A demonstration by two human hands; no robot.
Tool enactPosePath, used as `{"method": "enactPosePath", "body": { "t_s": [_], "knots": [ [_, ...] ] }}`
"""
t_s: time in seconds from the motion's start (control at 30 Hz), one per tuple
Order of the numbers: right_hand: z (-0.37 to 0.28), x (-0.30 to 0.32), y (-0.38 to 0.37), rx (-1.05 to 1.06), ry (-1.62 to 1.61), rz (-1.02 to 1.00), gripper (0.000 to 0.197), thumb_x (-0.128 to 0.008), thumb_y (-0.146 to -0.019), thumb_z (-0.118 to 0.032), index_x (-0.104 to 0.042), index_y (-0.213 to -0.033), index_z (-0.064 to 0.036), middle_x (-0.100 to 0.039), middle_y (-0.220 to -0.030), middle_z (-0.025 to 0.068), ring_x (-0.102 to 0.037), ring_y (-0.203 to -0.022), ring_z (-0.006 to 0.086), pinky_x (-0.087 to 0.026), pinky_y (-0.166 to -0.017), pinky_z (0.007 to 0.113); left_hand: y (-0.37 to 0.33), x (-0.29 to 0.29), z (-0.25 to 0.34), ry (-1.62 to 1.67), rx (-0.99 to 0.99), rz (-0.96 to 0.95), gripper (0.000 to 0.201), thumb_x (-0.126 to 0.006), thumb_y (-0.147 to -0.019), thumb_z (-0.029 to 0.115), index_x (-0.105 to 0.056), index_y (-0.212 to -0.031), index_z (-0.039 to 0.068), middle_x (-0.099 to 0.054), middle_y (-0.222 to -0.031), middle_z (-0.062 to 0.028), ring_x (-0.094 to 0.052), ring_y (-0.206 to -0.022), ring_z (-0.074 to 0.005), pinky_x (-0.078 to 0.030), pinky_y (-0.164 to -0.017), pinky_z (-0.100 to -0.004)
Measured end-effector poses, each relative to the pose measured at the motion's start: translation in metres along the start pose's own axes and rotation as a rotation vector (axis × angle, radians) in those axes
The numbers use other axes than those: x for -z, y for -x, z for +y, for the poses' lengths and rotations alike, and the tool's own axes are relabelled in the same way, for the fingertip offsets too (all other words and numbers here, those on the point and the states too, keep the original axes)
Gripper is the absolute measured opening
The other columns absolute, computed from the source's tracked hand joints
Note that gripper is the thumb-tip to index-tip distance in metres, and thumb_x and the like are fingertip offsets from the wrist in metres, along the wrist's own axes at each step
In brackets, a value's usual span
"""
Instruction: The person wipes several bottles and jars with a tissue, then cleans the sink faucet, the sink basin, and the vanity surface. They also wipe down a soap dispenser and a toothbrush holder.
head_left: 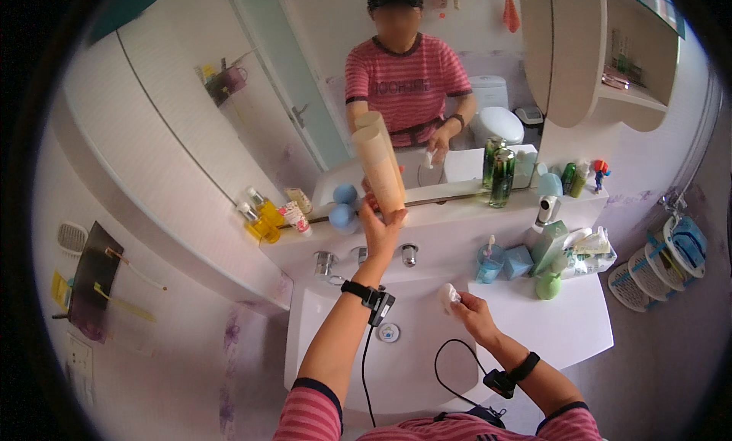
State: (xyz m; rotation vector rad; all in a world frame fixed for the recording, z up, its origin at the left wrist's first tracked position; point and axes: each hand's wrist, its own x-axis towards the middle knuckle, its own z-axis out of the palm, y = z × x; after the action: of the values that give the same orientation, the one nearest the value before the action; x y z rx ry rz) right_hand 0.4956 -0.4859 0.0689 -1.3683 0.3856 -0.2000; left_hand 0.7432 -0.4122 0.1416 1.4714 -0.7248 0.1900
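My left hand (380,226) reaches over the sink (305,319) to the ledge under the mirror, closed round the lower part of a tall cream bottle (381,170). The bottle tilts a little, and its reflection shows right behind it. I cannot tell whether its base touches the ledge. Over the right side of the basin, my right hand (476,317) pinches a crumpled white tissue (449,297). Left of the bottle stand a round blue container (343,218), a white-and-red tube (295,218) and a yellow pump bottle (258,224).
Green bottles (501,178) and a light-blue cup (549,186) line the ledge's right part. A blue tumbler (489,263), a green round bottle (548,286) and a tissue pack (589,258) crowd the right counter. Taps (409,254) rise behind the basin. Cables hang from both wristbands.
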Motion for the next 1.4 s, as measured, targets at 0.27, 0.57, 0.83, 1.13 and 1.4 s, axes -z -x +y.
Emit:
{"method": "enactPosePath", "body": {
  "t_s": [0.27, 0.57, 0.83, 1.13, 1.4],
  "knots": [
    [-0.034, 0.051, -0.018, 0.382, -0.123, 0.373, 0.033, -0.048, -0.091, -0.009, -0.047, -0.122, 0.0028, -0.056, -0.104, 0.0036, -0.051, -0.093, 0.0092, -0.041, -0.08, 0.022, 0.045, -0.07, 0.038, -0.226, -0.225, 0.015, 0.042, -0.074, -0.073, 0.015, -0.053, -0.108, 0.005, -0.054, -0.095, -0.0043, -0.051, -0.083, -0.0164, -0.044, -0.077, -0.0296],
    [-0.075, 0.086, -0.017, 0.509, -0.073, 0.567, 0.035, -0.049, -0.09, -0.006, -0.045, -0.123, 0.0045, -0.055, -0.11, 0.006, -0.051, -0.098, 0.0108, -0.041, -0.084, 0.023, 0.023, -0.193, 0.024, -0.234, -0.055, -0.05, 0.056, -0.079, -0.066, 0.024, -0.051, -0.11, 0.002, -0.056, -0.099, -0.0121, -0.054, -0.09, -0.0262, -0.044, -0.079, -0.037],
    [-0.069, 0.104, -0.019, 0.521, -0.082, 0.553, 0.035, -0.05, -0.09, -0.006, -0.045, -0.123, 0.0049, -0.052, -0.114, 0.0077, -0.05, -0.101, 0.0129, -0.041, -0.085, 0.024, 0.019, -0.223, 0.027, -0.475, -0.076, 0.026, 0.048, -0.075, -0.069, 0.029, -0.054, -0.1, 0.001, -0.057, -0.095, -0.016, -0.054, -0.092, -0.0343, -0.045, -0.075, -0.0418],
    [-0.209, 0.104, -0.086, 1.256, 0.63, 0.858, 0.035, -0.056, -0.077, 0.009, -0.061, -0.108, -0.0068, -0.053, -0.111, 0.016, -0.054, -0.102, 0.0317, -0.045, -0.084, 0.037, 0.046, -0.155, 0.028, -0.184, -0.059, -0.046, 0.035, -0.068, -0.077, 0.023, -0.053, -0.099, 0.001, -0.053, -0.094, -0.0164, -0.053, -0.087, -0.0338, -0.044, -0.076, -0.0403],
    [-0.225, 0.091, -0.174, 1.393, 0.843, 1.03, 0.022, -0.056, -0.067, 0.007, -0.065, -0.084, -0.0048, -0.061, -0.097, 0.0112, -0.055, -0.09, 0.0307, -0.046, -0.079, 0.038, 0.091, -0.058, 0.037, -0.32, -0.15, -0.079, 0.036, -0.072, -0.075, 0.012, -0.052, -0.102, 0.002, -0.053, -0.099, -0.0125, -0.053, -0.09, -0.0255, -0.043, -0.079, -0.0357]
  ]
}}
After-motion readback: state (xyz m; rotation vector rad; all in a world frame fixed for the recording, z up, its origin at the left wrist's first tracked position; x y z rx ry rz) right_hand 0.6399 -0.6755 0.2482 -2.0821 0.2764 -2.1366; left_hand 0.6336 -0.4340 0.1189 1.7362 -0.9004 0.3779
